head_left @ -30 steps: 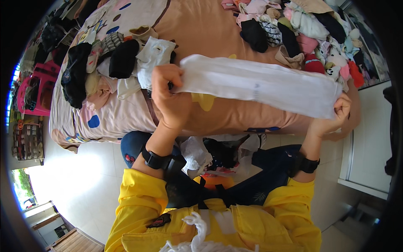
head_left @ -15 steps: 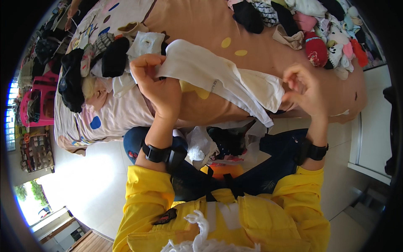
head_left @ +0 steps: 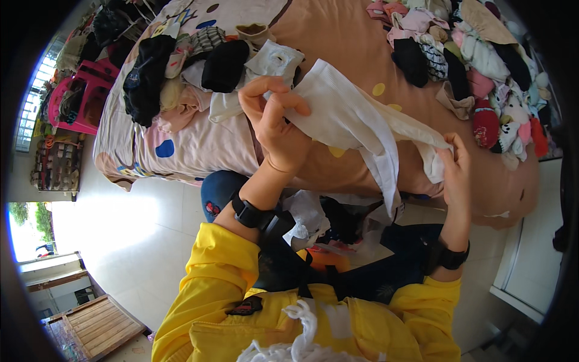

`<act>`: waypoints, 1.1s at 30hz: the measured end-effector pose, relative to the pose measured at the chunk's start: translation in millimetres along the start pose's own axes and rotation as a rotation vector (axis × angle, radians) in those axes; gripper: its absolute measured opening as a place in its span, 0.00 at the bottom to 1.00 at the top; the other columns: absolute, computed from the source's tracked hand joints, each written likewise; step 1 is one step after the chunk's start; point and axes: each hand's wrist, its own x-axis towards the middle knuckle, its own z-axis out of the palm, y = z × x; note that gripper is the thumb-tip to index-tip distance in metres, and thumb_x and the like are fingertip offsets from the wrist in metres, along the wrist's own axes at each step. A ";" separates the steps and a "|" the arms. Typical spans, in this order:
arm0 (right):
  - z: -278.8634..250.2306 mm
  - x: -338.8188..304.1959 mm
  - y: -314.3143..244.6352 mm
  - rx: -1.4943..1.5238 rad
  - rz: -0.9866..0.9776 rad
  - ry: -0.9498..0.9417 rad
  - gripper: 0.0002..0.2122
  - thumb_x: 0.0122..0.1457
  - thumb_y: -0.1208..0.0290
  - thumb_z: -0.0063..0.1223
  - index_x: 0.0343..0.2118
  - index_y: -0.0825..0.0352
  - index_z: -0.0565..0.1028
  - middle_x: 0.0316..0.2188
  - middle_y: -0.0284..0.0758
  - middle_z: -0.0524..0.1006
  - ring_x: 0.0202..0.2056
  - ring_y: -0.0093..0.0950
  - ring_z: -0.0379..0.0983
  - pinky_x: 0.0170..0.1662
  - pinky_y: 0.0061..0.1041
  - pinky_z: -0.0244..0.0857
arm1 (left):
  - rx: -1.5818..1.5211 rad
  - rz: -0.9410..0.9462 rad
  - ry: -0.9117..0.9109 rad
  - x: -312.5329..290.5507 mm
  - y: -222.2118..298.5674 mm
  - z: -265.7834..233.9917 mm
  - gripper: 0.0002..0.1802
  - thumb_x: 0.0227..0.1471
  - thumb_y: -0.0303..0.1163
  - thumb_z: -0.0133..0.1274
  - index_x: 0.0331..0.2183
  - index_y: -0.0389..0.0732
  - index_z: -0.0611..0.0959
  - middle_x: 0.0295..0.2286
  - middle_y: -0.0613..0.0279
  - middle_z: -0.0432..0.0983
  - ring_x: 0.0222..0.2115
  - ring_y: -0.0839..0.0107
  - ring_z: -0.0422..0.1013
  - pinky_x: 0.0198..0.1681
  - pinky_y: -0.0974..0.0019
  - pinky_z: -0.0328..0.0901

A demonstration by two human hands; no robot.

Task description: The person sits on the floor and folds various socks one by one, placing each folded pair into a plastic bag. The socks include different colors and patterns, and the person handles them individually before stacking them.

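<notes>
A pair of white socks [head_left: 344,99] is stretched between my hands above the near edge of the bed. The cuff ends are together in my left hand [head_left: 274,123], pinched between thumb and fingers. My right hand [head_left: 456,172] closes on the toe end of one sock. The other sock's foot [head_left: 386,175] hangs loose between the hands, pointing down. Left of my left hand lie a folded white sock [head_left: 274,60] and a black sock [head_left: 225,65] on the bed, among other folded pieces.
A large heap of mixed socks [head_left: 482,72] covers the far right of the bed [head_left: 325,36]. Between my knees is a plastic bag [head_left: 306,214] with dark and white items. A pink plastic stool [head_left: 78,99] stands at the left; a white cabinet [head_left: 525,265] is at the right.
My right fingers, earlier loosely curled by the sock's toe, now grip it and sit lower. The view has swung, so the bed and heaps appear shifted.
</notes>
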 end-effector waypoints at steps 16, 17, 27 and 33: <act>116.5 -45.7 -0.2 -0.260 -0.492 -0.335 0.31 0.52 0.65 0.64 0.56 0.70 0.62 0.45 0.45 0.71 0.48 0.38 0.68 0.52 0.36 0.62 | -0.546 -0.206 -0.323 -12.0 28.6 5.7 0.19 0.37 0.26 0.64 0.23 0.41 0.67 0.36 0.51 0.70 0.35 0.63 0.67 0.39 0.67 0.64; 119.3 -48.4 -1.1 -0.157 -0.343 -0.414 0.27 0.54 0.68 0.61 0.54 0.70 0.63 0.39 0.43 0.72 0.41 0.35 0.69 0.46 0.32 0.64 | -0.596 -0.232 -0.382 -15.8 32.0 6.3 0.18 0.39 0.26 0.64 0.25 0.41 0.68 0.37 0.53 0.70 0.36 0.63 0.68 0.40 0.67 0.64; 119.9 32.7 -70.3 0.584 0.190 -0.286 0.08 0.64 0.67 0.46 0.40 0.65 0.71 0.19 0.32 0.71 0.10 0.16 0.56 0.12 0.17 0.48 | -1.170 -1.032 -0.841 -35.7 49.2 14.6 0.31 0.54 0.27 0.57 0.54 0.38 0.60 0.36 0.57 0.74 0.37 0.70 0.74 0.40 0.68 0.69; 146.2 160.6 -122.7 0.525 0.287 -0.475 0.07 0.64 0.68 0.46 0.38 0.66 0.71 0.21 0.31 0.71 0.09 0.15 0.53 0.12 0.16 0.44 | -1.120 -1.148 -0.907 -33.2 42.4 17.6 0.17 0.56 0.26 0.54 0.46 0.35 0.69 0.31 0.61 0.74 0.27 0.76 0.72 0.29 0.72 0.67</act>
